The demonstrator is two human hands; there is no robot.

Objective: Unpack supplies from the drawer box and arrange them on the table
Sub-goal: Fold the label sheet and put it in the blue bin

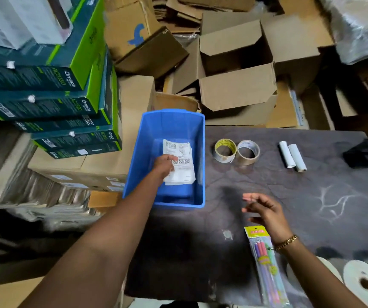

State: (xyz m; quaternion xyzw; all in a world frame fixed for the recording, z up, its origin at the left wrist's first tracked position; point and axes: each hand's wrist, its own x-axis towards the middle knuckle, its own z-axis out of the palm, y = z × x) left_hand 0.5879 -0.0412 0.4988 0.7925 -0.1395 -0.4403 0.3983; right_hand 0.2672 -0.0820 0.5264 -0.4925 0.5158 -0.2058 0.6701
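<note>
Under both hands: dark scuffed table [312, 196]
Left hand [164, 166]: inside blue drawer box [134, 156], fingers on labels [182, 161]
Right hand [265, 211]: open, empty, above pen pack [267, 265]
Beyond right hand: tape rolls [236, 151], cardboard boxes [238, 90]

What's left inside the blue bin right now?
Inside the blue bin lies a stack of white printed labels, with the left hand reaching onto it. The bin floor around the stack looks bare; anything under the labels or the hand is hidden.
</note>
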